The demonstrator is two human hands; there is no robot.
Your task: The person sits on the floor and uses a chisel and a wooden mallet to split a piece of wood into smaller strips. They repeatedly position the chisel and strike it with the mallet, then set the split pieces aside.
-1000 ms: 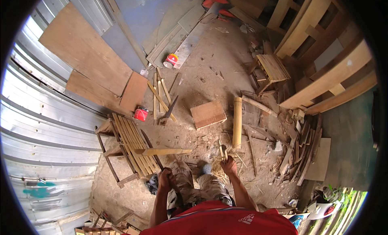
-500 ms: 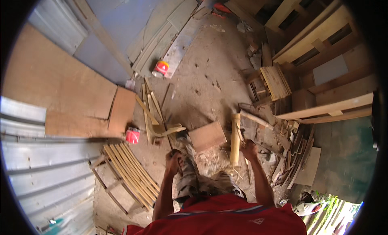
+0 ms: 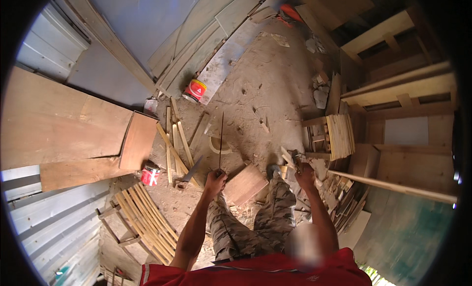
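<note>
My left hand [image 3: 215,184] is closed round the lower end of a long thin dark rod [image 3: 221,138], which points away from me; it may be a blade seen edge-on. My right hand [image 3: 305,176] is curled at a short pale piece of wood [image 3: 288,158], which appears to be in its grip. Between the hands, by my feet, lies a flat brown board [image 3: 247,184]. A curved wooden piece [image 3: 220,146] rests on the ground beyond the left hand. Left of that hand is a handsaw [image 3: 192,171], with several narrow wood strips [image 3: 175,143] beside it.
Two red cans [image 3: 195,90] [image 3: 150,175] stand to the left. A slatted wooden bench [image 3: 146,219] is at the lower left, and a small slatted stool [image 3: 340,136] at the right. Wood scraps [image 3: 347,202] are piled below the wooden shelving [image 3: 403,106]. Plywood [image 3: 73,124] leans on the left.
The dark rod has swung up to point straight ahead, apart from the curved wooden piece, which now lies on the ground. Both hands have shifted slightly, and a pale wood piece shows at the right one.
</note>
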